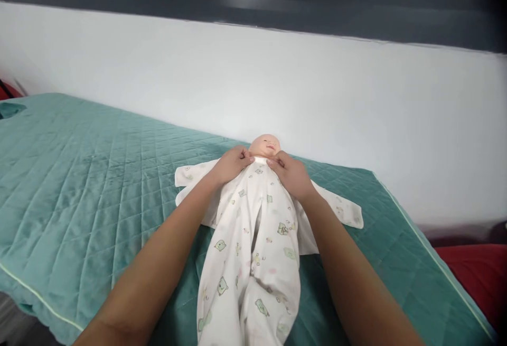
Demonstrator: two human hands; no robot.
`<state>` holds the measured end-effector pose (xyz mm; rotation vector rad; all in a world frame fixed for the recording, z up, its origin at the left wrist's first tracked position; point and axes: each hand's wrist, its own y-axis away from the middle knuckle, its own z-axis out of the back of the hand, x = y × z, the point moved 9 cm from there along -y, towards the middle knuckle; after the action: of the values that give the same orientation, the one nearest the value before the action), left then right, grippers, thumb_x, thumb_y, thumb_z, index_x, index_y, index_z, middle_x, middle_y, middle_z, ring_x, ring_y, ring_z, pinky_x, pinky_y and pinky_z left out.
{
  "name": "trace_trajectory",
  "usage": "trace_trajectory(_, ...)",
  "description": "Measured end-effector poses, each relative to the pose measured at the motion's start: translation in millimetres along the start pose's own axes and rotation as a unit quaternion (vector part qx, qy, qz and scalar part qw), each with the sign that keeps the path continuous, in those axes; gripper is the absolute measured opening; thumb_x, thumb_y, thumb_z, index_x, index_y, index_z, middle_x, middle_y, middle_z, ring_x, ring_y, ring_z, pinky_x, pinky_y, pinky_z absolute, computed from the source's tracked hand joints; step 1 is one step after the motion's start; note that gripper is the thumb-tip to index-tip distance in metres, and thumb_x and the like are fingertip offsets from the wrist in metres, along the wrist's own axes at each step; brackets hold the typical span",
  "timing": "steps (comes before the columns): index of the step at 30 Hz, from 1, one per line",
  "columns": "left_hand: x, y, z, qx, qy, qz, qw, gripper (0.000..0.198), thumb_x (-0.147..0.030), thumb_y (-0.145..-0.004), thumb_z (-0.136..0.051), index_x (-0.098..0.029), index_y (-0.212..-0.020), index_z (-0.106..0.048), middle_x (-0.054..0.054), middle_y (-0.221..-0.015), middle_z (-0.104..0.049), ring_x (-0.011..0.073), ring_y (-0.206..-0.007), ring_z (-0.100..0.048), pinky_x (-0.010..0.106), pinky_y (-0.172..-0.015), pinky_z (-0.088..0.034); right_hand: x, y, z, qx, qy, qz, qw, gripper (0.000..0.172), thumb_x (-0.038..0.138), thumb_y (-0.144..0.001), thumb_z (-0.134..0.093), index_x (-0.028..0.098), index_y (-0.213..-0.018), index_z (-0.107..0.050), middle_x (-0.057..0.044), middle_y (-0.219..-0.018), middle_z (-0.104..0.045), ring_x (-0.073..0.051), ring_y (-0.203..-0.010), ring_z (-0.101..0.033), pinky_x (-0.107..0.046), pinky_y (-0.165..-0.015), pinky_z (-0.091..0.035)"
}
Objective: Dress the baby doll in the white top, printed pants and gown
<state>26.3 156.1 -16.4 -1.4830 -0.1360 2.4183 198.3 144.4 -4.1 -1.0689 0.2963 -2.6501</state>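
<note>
A baby doll (266, 145) lies on its back on a green quilted mattress (87, 177), its head towards the wall. It wears a white sleepsuit (253, 240) printed with small green bears, open down the front, sleeves spread to both sides. My left hand (232, 164) pinches the sleepsuit's collar at the doll's neck on the left. My right hand (291, 174) pinches the collar on the right. Both hands have their fingers closed on the fabric, just below the doll's chin.
A white wall (317, 87) runs close behind the mattress, with a dark window frame (317, 2) above it. A red surface (479, 272) shows past the mattress's right edge. A red object (6, 91) peeks in at far left.
</note>
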Motion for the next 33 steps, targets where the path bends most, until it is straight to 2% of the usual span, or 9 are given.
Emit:
trace_trajectory(6, 2, 13, 1.9, -0.069, -0.002, -0.009, 0.998, 0.012, -0.031, -0.086, -0.062, -0.020, -0.086, -0.060, 0.001, -0.088, -0.067, 0.0165, -0.082, -0.060, 0.030, -0.079, -0.045, -21, 9, 0, -0.044, -0.140, -0.047, 0.988, 0.026, 0.047, -0.082, -0.065, 0.022, -0.083, -0.057, 0.002, -0.078, -0.061, -0.016, -0.073, -0.054, -0.030, -0.069, -0.041)
trace_trajectory(9, -5, 18, 2.4, -0.048, -0.080, -0.071, 0.993, 0.016, -0.034, -0.090, -0.058, -0.020, -0.086, -0.064, 0.004, -0.097, -0.066, 0.0203, -0.096, -0.058, 0.035, -0.090, -0.045, -24, 18, 3, -0.021, -0.153, -0.044, 0.987, 0.027, 0.046, -0.081, -0.066, 0.023, -0.095, -0.065, -0.002, -0.091, -0.066, -0.019, -0.084, -0.060, -0.033, -0.078, -0.045)
trace_trajectory(12, -7, 21, 4.7, -0.031, -0.155, -0.117, 0.981, 0.021, -0.037, -0.093, -0.053, -0.020, -0.087, -0.064, 0.006, -0.103, -0.066, 0.0246, -0.111, -0.051, 0.040, -0.101, -0.039, -27, 24, 10, -0.009, -0.118, -0.039, 0.992, 0.025, 0.045, -0.080, -0.066, 0.022, -0.093, -0.066, -0.004, -0.095, -0.066, -0.020, -0.086, -0.060, -0.035, -0.081, -0.046)
trace_trajectory(16, 0, 21, 7.6, 0.006, -0.163, -0.099, 0.982, 0.022, -0.040, -0.093, -0.051, -0.021, -0.086, -0.060, 0.005, -0.111, -0.065, 0.0251, -0.119, -0.048, 0.042, -0.106, -0.036, -24, 24, 17, -0.027, -0.049, 0.022, 0.998, 0.024, 0.046, -0.082, -0.062, 0.022, -0.077, -0.061, -0.006, -0.098, -0.063, -0.023, -0.099, -0.058, -0.040, -0.095, -0.042)
trace_trajectory(19, 4, 22, 7.7, 0.049, -0.143, -0.066, 0.986, 0.024, -0.039, -0.092, -0.050, -0.021, -0.079, -0.056, 0.006, -0.119, -0.063, 0.0247, -0.124, -0.048, 0.043, -0.109, -0.033, -24, 23, 12, -0.005, -0.041, 0.038, 0.998, 0.027, 0.046, -0.085, -0.058, 0.022, -0.073, -0.057, -0.007, -0.112, -0.062, -0.025, -0.117, -0.053, -0.043, -0.107, -0.033)
trace_trajectory(24, 5, 23, 12.5, 0.047, -0.088, -0.052, 0.994, 0.023, -0.040, -0.090, -0.051, -0.021, -0.077, -0.052, 0.005, -0.113, -0.064, 0.0222, -0.112, -0.056, 0.038, -0.099, -0.042, -29, 25, 4, 0.059, -0.074, 0.010, 0.995, 0.029, 0.049, -0.090, -0.052, 0.023, -0.079, -0.060, -0.003, -0.132, -0.059, -0.023, -0.123, -0.052, -0.039, -0.106, -0.035)
trace_trajectory(28, 14, 18, 14.4, -0.001, -0.098, -0.015, 0.995, 0.020, -0.037, -0.092, -0.047, -0.022, -0.079, -0.050, 0.003, -0.093, -0.066, 0.0200, -0.086, -0.059, 0.034, -0.079, -0.044, -38, 22, 9, 0.021, -0.052, -0.042, 0.998, 0.027, 0.048, -0.090, -0.051, 0.023, -0.084, -0.062, -0.003, -0.109, -0.069, -0.023, -0.102, -0.060, -0.038, -0.089, -0.041)
trace_trajectory(31, 17, 11, 14.9, -0.044, -0.146, -0.003, 0.988, 0.019, -0.035, -0.093, -0.046, -0.022, -0.080, -0.050, 0.002, -0.079, -0.063, 0.0196, -0.075, -0.056, 0.032, -0.071, -0.040, -44, 17, 14, -0.044, 0.002, -0.066, 0.997, 0.030, 0.048, -0.090, -0.049, 0.022, -0.078, -0.059, -0.003, -0.082, -0.066, -0.022, -0.080, -0.057, -0.035, -0.075, -0.039)
trace_trajectory(33, 20, 7, 16.1, -0.072, -0.169, 0.007, 0.983, 0.017, -0.034, -0.093, -0.047, -0.021, -0.083, -0.051, 0.002, -0.075, -0.061, 0.0199, -0.072, -0.054, 0.032, -0.070, -0.040, -45, 13, 15, -0.082, 0.029, -0.066, 0.994, 0.031, 0.048, -0.090, -0.048, 0.022, -0.074, -0.056, -0.003, -0.076, -0.063, -0.021, -0.073, -0.053, -0.034, -0.070, -0.037)
